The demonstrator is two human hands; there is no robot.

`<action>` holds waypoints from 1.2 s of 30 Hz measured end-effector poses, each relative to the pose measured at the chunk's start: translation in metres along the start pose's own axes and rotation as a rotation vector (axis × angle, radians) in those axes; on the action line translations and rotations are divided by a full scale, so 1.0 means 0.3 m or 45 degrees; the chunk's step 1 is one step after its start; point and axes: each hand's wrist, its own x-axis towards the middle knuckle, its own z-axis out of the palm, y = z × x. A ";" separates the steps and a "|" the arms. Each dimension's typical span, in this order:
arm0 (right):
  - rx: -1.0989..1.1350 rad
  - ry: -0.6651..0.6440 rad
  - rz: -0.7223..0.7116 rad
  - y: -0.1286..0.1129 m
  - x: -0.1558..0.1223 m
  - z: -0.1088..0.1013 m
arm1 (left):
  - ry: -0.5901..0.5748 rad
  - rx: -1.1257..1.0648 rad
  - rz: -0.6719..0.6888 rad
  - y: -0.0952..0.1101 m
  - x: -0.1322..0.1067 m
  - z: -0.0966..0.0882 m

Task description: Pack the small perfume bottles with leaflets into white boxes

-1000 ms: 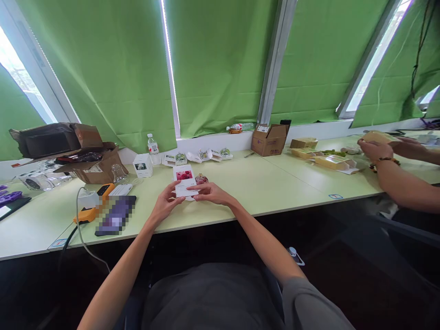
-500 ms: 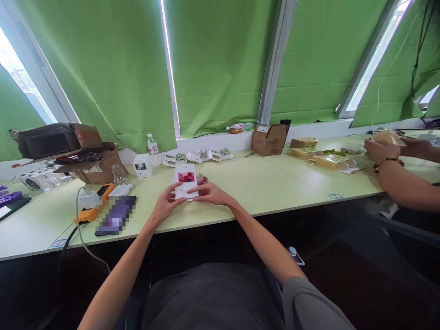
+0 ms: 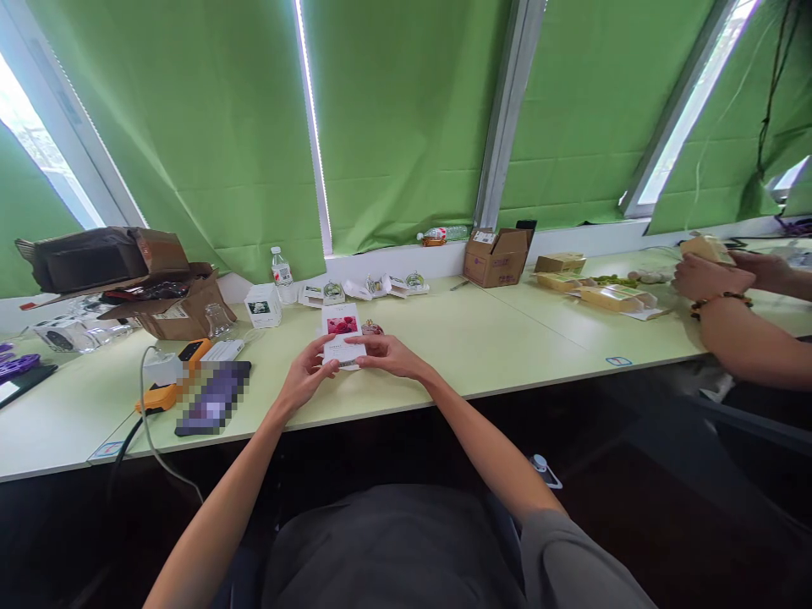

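Observation:
Between my two hands is a small white carton (image 3: pixel 343 336) with a picture of red flowers on its upper face and a barcode at its near edge. My left hand (image 3: pixel 307 370) grips its left side, thumb at the near corner. From the other side, my right hand (image 3: pixel 392 356) holds it, with the index finger lying across the printed face. Just behind the right fingers sits a reddish glass ornament (image 3: pixel 372 327), partly covered by the hand. Whether the carton rests on the table (image 3: pixel 444 364) I cannot tell.
Left are a phone (image 3: pixel 214 397), an orange-and-black device (image 3: pixel 158 396) with cables, and open cardboard boxes (image 3: pixel 174 313). Behind stand a white box (image 3: pixel 263 305), a bottle (image 3: pixel 281 266) and several wrapped items (image 3: pixel 374 288). A brown carton (image 3: pixel 498 257) and a co-worker's hands (image 3: pixel 710 281) are right.
The white carton has tipped in my hands, so its barcode edge now shows and its printed face looks shorter. The co-worker's hands have turned the tan box they hold.

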 end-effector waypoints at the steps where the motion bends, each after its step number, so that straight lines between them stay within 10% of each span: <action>1: -0.001 0.014 -0.001 0.003 0.000 -0.001 | -0.004 -0.007 -0.005 -0.002 0.000 -0.001; 36: -0.069 0.085 -0.018 -0.012 -0.001 0.012 | 0.049 -0.034 0.013 -0.008 0.002 0.003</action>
